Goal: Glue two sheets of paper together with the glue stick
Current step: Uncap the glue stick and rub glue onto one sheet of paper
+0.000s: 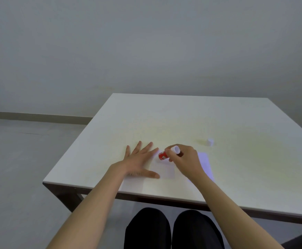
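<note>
A pale sheet of paper [164, 170] lies near the table's front edge, hard to tell from the tabletop. My left hand [140, 161] rests flat on its left part, fingers spread. My right hand [184, 159] grips a red glue stick [163, 155] with a white end, tilted, its red end down on the sheet. A second sheet [205, 163], faintly lilac, lies to the right, partly hidden under my right hand and forearm. The white cap [209, 141] stands alone behind it.
The white table [245, 168] has a dark frame; its left corner and front edge are close to my left arm. My knees in black show below the front edge. Grey floor lies to the left, a plain wall behind.
</note>
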### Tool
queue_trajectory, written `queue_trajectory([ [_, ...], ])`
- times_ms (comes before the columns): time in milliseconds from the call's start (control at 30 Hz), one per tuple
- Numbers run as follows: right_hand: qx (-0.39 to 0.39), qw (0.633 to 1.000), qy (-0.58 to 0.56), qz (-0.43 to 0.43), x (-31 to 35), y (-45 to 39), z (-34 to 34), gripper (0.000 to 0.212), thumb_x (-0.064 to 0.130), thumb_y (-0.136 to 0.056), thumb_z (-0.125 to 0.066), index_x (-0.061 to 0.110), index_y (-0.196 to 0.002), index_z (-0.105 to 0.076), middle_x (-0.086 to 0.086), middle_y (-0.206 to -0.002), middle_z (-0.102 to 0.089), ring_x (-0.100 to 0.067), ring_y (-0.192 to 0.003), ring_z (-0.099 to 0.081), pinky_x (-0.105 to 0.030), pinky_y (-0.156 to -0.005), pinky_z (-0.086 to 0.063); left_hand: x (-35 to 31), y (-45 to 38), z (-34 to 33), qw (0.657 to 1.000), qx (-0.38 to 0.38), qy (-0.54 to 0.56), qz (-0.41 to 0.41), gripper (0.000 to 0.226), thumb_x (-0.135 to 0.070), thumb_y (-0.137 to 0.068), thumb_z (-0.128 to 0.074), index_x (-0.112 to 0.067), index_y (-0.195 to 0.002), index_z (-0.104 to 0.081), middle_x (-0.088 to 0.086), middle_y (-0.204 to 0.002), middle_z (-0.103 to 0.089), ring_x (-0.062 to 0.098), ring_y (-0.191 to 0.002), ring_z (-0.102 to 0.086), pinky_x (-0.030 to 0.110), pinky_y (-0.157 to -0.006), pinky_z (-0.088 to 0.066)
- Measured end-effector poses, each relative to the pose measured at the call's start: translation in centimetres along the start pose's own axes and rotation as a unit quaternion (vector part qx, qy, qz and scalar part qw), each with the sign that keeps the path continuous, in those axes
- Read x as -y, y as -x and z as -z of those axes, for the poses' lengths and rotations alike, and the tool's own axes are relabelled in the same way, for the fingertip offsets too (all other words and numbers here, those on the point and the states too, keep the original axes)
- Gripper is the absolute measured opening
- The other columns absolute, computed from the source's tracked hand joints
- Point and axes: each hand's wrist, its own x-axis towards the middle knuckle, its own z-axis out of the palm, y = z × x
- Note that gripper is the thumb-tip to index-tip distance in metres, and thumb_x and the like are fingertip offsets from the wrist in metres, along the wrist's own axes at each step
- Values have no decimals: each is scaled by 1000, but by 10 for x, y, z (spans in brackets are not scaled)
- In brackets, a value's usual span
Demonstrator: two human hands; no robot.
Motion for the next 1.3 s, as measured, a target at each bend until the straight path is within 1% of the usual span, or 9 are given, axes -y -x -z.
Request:
queue_trajectory([
  [367, -26, 1000, 17, -5, 0, -4, 5, 26, 25, -80, -60, 34, -57, -69, 27, -63, -68, -1, -62, -61, -6, -50, -37, 2, 0, -1, 1000, 0, 3, 3, 109, -81, -65, -53, -44, -148, 7, -16, -158, 22, 21, -142, 32, 58, -110, 23],
  [500, 46, 999, -2, -4, -3, 8, 0, 21, 31, -79, -57, 29, -67, -74, 10, -72, -75, -30, -71, -64, -37, -60, -50, 0, -1, -2, 1000, 1, 1, 10, 110, -82, -64, -52, -44, -148, 8, -16, -157, 23, 20, -141, 33, 58, -110, 23],
  [600, 63, 998, -14, -24, -6, 9, 4, 20, 29, -79, -58, 27, -66, -73, 12, -66, -74, -5, -55, -58, -16, -52, -42, -1, 0, 0, 1000, 3, 1, 12, 110, -80, -66, -54, -43, -148, 8, -16, -157, 24, 20, -141, 33, 58, -110, 22],
  [733, -10, 998, -17, -62, -14, 3, 18, 19, 26, -80, -62, 18, -66, -73, 14, -51, -65, 3, -43, -52, -16, -48, -38, -2, 2, 2, 1000, 7, -3, 7, 110, -78, -68, -54, -40, -149, 9, -15, -157, 24, 21, -142, 32, 58, -110, 21],
  [900, -108, 991, -28, -76, -16, 4, 25, 20, 26, -82, -59, 30, -65, -69, 16, -57, -67, 0, -45, -51, -22, -55, -43, -3, 4, 3, 1000, 9, 13, 12, 112, -78, -68, -54, -38, -149, 12, -17, -157, 24, 18, -141, 33, 56, -111, 23],
  [967, -131, 982, -99, -91, -13, 5, 27, 12, 22, -84, -60, 28, -78, -69, 8, -63, -70, -6, -44, -54, -22, -53, -41, -2, 5, 3, 1000, 6, 21, 14, 115, -78, -67, -54, -38, -147, 17, -18, -156, 24, 17, -141, 33, 55, -111, 23],
  [1067, -115, 939, -280, -161, -6, 7, 25, 11, 16, -90, -58, 13, -98, -65, -10, -82, -74, -14, -43, -54, -21, -43, -36, -2, 7, 6, 997, 1, 73, 17, 112, -74, -72, -56, -39, -146, 20, -15, -159, 18, 15, -142, 30, 52, -111, 24],
  [1167, -61, 850, -454, -260, 3, 12, 18, 16, 20, -92, -56, 8, -97, -66, -9, -81, -75, -12, -42, -53, -18, -38, -35, -10, 13, 10, 972, -77, 222, 24, 100, -62, -78, -60, -39, -149, 6, -11, -160, -1, 12, -147, 16, 46, -114, 19],
  [1300, -16, 763, -573, -300, 14, 14, 1, 16, 24, -92, -57, 10, -94, -64, -7, -75, -75, -11, -39, -52, -18, -34, -36, -47, 22, 18, 860, -226, 457, -32, 57, -46, -79, -70, -30, -132, -55, -12, -138, -55, 8, -135, -43, 33, -113, -29],
])
